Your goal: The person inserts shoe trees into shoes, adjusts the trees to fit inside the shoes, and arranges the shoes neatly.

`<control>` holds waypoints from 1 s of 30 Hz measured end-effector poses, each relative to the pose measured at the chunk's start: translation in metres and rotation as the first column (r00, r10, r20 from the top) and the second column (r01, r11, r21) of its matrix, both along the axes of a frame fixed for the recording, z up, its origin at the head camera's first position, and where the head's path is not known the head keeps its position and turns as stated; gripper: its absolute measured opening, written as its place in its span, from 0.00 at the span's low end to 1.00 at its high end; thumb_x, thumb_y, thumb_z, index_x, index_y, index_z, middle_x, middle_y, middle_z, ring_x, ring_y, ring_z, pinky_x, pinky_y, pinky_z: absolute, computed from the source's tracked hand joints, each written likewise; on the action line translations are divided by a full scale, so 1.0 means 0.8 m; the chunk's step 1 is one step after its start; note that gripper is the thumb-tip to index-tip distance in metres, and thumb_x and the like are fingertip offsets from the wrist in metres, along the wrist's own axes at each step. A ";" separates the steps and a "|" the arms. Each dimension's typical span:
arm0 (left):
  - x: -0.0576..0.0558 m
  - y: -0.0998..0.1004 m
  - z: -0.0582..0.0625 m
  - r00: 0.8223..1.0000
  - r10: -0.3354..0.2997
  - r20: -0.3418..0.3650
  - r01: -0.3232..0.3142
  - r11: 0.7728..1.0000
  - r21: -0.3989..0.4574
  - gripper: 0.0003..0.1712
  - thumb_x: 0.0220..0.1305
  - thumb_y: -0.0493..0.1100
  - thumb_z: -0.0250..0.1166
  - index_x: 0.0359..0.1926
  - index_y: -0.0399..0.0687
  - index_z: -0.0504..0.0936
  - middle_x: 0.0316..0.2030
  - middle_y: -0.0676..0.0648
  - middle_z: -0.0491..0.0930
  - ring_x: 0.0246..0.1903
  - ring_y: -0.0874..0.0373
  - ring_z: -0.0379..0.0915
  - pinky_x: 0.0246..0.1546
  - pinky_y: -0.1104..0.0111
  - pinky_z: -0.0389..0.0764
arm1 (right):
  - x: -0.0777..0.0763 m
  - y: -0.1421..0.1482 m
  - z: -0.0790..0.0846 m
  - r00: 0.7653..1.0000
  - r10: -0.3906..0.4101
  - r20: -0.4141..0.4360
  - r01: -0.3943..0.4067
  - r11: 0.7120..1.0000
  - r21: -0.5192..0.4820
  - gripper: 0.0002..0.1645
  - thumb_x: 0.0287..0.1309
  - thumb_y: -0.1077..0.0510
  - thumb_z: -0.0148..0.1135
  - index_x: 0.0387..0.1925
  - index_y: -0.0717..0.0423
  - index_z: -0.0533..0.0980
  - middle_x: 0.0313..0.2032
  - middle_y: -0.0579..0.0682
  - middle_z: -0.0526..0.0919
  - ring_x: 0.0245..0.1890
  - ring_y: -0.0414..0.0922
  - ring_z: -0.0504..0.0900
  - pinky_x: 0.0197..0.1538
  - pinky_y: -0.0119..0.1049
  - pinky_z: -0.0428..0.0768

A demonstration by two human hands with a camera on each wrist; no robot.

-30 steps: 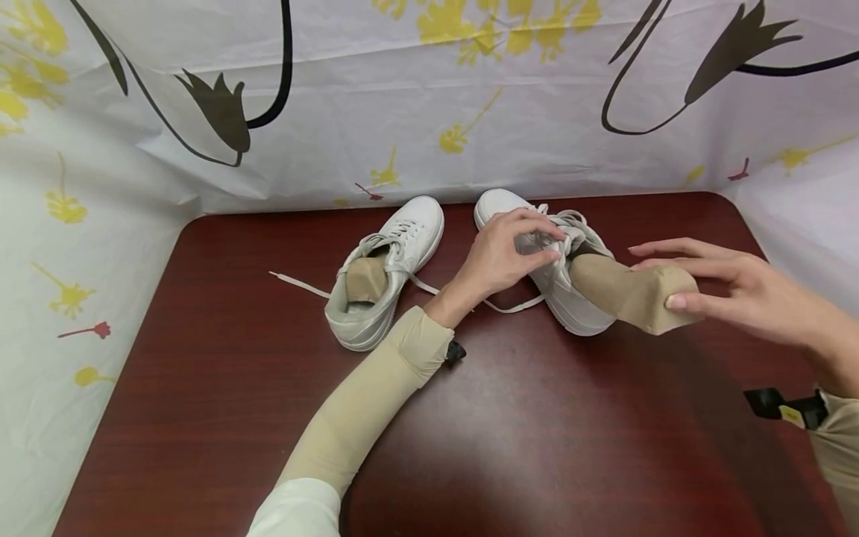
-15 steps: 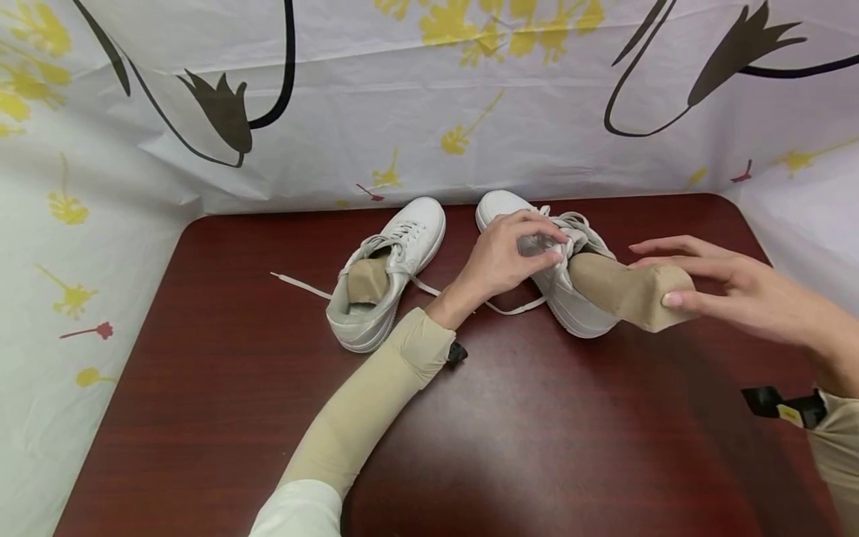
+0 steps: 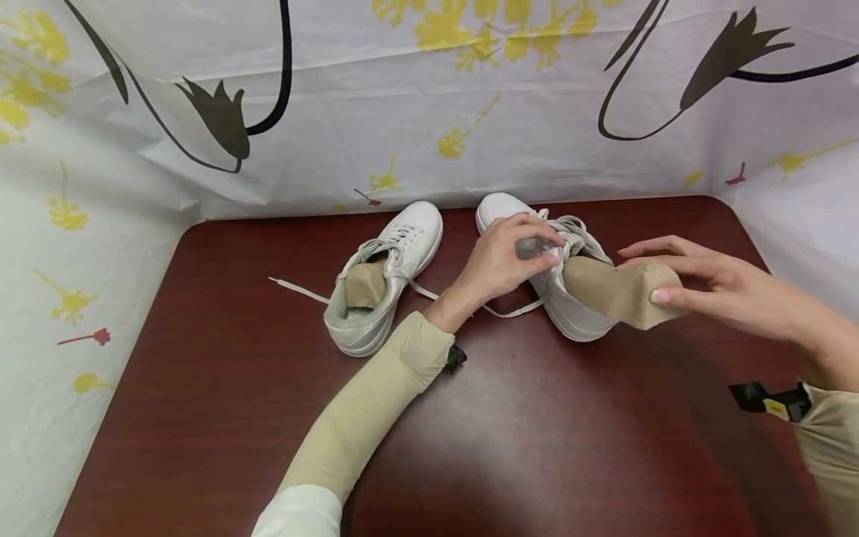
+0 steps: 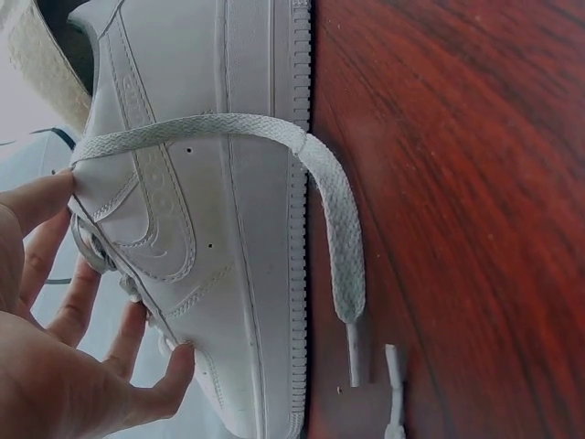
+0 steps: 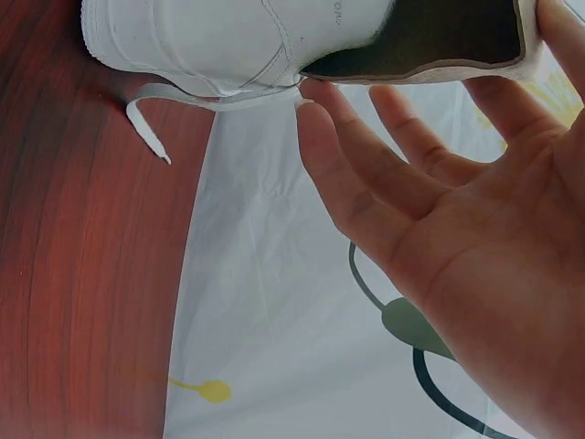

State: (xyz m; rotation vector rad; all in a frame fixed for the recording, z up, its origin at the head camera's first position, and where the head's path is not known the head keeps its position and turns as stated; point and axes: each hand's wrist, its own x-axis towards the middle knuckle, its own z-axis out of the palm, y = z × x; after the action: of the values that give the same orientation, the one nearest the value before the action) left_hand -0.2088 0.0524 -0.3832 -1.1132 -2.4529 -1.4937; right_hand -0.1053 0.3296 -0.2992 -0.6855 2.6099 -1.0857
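A white sneaker stands at the right of the table, toe toward the back. My left hand grips it at the tongue and laces, fingers curled along the eyelet edge in the left wrist view. A tan moulded shoe insert sits with its front part in this sneaker's opening and its blocky heel end sticking out. My right hand holds that heel end, thumb on the near side and fingers on the far side. In the right wrist view the insert's hollow dark underside shows beside my fingers.
A second white sneaker stands to the left, with another tan insert inside. One of its loose laces lies leftward; another lace trails between the shoes. A printed white sheet borders the dark red table.
My right hand and the insert have shifted slightly left toward the sneaker's opening. The left hand keeps its grip, and the other sneaker stays put.
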 end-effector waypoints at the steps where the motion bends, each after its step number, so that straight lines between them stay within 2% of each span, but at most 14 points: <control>1: 0.000 0.000 -0.001 1.000 0.001 -0.003 -0.001 1.000 -0.001 0.11 0.59 0.45 0.74 0.44 0.54 0.89 0.45 0.56 0.82 0.52 0.68 0.72 0.55 0.81 0.65 | -0.001 -0.001 -0.001 1.000 -0.004 -0.003 0.004 1.000 0.011 0.25 0.64 0.69 0.60 0.60 0.49 0.78 0.65 0.49 0.68 0.59 0.37 0.67 0.48 0.21 0.69; 8: 0.000 -0.001 -0.003 1.000 0.005 -0.021 -0.005 1.000 -0.002 0.12 0.59 0.45 0.74 0.45 0.54 0.90 0.45 0.57 0.82 0.53 0.67 0.72 0.55 0.80 0.66 | -0.010 -0.006 -0.007 0.999 -0.017 -0.046 0.019 0.999 0.047 0.26 0.64 0.67 0.61 0.62 0.47 0.77 0.62 0.46 0.71 0.57 0.36 0.68 0.48 0.22 0.67; 13: 0.000 -0.001 -0.001 1.000 0.011 0.005 -0.011 1.000 -0.025 0.12 0.59 0.46 0.74 0.45 0.56 0.90 0.46 0.58 0.82 0.53 0.69 0.71 0.55 0.82 0.64 | -0.014 -0.006 -0.008 0.999 -0.015 -0.030 0.015 1.000 0.022 0.26 0.64 0.68 0.61 0.62 0.48 0.77 0.62 0.47 0.70 0.56 0.36 0.68 0.47 0.22 0.68; 17: 0.001 -0.001 0.001 1.000 0.013 0.003 -0.013 0.999 -0.039 0.12 0.59 0.47 0.74 0.46 0.56 0.89 0.46 0.58 0.82 0.54 0.70 0.70 0.55 0.83 0.63 | -0.014 -0.006 -0.008 0.999 -0.026 -0.021 0.027 0.999 0.028 0.25 0.65 0.67 0.60 0.61 0.48 0.77 0.62 0.45 0.70 0.56 0.36 0.69 0.48 0.22 0.67; 24: 0.002 -0.001 0.002 1.000 0.013 0.009 -0.013 0.999 -0.044 0.12 0.59 0.47 0.73 0.46 0.56 0.89 0.46 0.58 0.82 0.54 0.69 0.71 0.55 0.82 0.64 | -0.017 -0.008 -0.009 0.999 -0.040 -0.003 0.040 0.999 0.029 0.24 0.67 0.65 0.58 0.61 0.46 0.76 0.62 0.46 0.70 0.57 0.35 0.68 0.49 0.23 0.65; 30: 0.003 -0.002 0.002 1.000 0.025 0.013 -0.024 0.998 -0.050 0.12 0.60 0.47 0.73 0.45 0.57 0.89 0.47 0.59 0.82 0.55 0.68 0.71 0.56 0.81 0.63 | -0.019 -0.009 -0.016 0.999 -0.040 -0.029 0.040 0.999 0.003 0.23 0.66 0.66 0.59 0.60 0.48 0.77 0.61 0.45 0.71 0.57 0.35 0.68 0.50 0.22 0.64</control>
State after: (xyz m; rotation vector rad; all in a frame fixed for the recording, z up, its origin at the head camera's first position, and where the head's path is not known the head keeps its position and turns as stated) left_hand -0.2068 0.0511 -0.3814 -1.0806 -2.5167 -1.4460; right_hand -0.1206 0.3224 -0.3124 -0.6564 2.6604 -1.0899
